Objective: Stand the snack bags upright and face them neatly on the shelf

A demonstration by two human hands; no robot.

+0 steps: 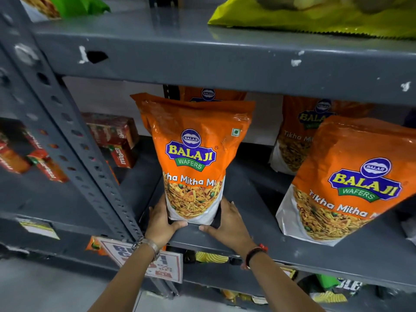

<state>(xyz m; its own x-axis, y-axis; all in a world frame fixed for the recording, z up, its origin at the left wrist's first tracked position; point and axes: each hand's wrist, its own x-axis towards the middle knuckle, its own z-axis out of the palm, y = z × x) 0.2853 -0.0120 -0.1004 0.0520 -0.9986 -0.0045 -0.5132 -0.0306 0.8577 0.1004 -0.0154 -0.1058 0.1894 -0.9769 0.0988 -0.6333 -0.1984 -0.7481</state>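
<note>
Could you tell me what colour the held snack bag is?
Mostly orange, whitish at the bottom; snack bag, head view.

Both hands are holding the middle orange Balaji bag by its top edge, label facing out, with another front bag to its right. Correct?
Not quite. The head view shows the left hand and right hand gripping the middle orange Balaji bag at its bottom corners, not its top edge. The label does face out, and another front bag stands to its right.
</note>
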